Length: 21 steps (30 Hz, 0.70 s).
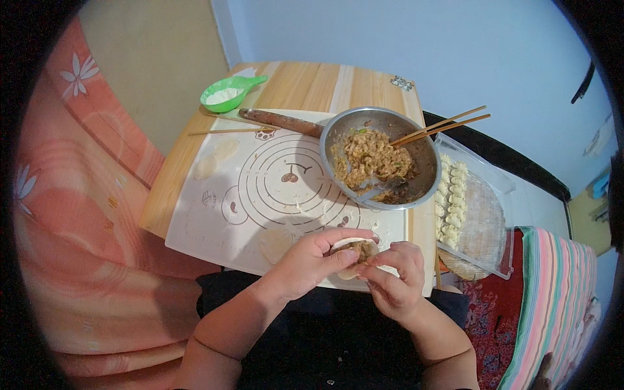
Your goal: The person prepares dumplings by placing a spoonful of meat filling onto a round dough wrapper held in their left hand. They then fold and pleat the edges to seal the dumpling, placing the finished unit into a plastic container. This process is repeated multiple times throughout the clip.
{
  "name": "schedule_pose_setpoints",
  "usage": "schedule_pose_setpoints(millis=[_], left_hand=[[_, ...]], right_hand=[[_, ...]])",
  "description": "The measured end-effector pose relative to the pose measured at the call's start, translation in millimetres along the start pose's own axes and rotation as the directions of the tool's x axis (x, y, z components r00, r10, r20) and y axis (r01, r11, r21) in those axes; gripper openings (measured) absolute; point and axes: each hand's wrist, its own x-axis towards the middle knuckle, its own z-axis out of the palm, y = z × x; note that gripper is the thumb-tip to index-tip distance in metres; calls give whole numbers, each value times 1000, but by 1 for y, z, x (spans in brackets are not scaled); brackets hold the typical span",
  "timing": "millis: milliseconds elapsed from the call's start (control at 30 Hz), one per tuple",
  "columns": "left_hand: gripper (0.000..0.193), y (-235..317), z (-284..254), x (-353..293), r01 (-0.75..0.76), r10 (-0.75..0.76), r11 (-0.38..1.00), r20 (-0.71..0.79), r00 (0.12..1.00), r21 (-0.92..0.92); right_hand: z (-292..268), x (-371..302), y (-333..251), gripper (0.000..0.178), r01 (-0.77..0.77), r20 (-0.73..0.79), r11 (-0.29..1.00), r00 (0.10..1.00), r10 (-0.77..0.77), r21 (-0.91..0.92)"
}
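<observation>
Between my two hands, over the near edge of a white baking mat (214, 179), is an unsealed dumpling (361, 247), its pale wrapper folded around brown filling. My left hand (317, 255) cradles it, with the thumb across the filling. From the other side, my right hand (398, 273) pinches the wrapper's edge with thumb and fingers. A flat round wrapper (276, 244) lies on the mat beside my left hand. Beyond my hands stands a steel bowl (329, 170) of minced filling (372, 155), with a pair of chopsticks (448, 125) leaning out over its right rim.
A rolling pin (276, 119) lies left of the bowl, near a thin wooden stick (227, 130). More wrappers (218, 158) rest at the mat's left. A green scoop (246, 83) holds white flour. Rows of finished dumplings (452, 198) sit in a clear-sided tray (509, 244) right of the table.
</observation>
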Motion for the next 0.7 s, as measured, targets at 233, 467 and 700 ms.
schedule_pose_setpoints(millis=[233, 467, 700], left_hand=[[39, -1, 4, -3, 8, -11, 999, 79, 997, 44], [54, 3, 5, -4, -11, 8, 993, 29, 1000, 122], [56, -8, 9, 0, -109, 105, 987, 38, 994, 122]], right_hand=[[1, 12, -6, 15, -275, -36, 936, 956, 290, 218], [0, 13, -3, 8, -401, 103, 880, 916, 388, 254], [1, 9, 0, 7, -477, -6, 831, 866, 500, 286]])
